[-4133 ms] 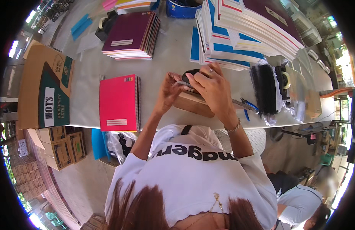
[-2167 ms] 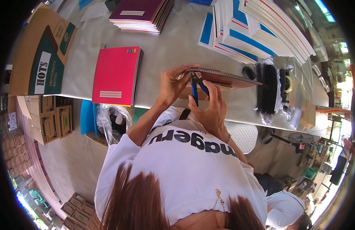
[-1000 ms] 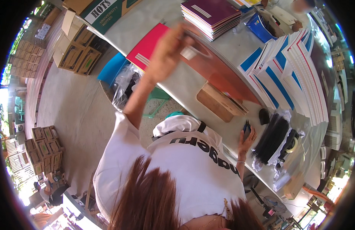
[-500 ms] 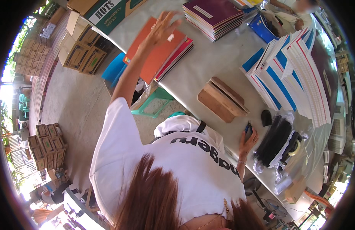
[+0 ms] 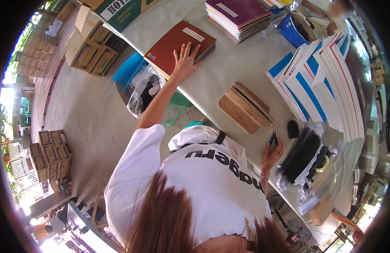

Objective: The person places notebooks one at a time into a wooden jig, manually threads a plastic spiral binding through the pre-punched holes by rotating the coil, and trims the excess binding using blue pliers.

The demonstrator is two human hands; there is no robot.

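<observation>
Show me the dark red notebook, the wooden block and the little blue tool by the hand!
dark red notebook (image 5: pixel 172 46), head view, on its bare cover.
wooden block (image 5: pixel 244 107), head view, on its top face.
blue tool (image 5: pixel 273 138), head view, on its handles above the right hand's fingers.

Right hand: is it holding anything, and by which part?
The right hand grips small blue-handled pliers by the handles, tip up. The left hand holds nothing, lying flat on the brown notebook.

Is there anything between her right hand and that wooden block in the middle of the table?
Nothing visible. The right hand rests near the table edge by small blue pliers; only bare tabletop lies between it and the wooden block.
</observation>
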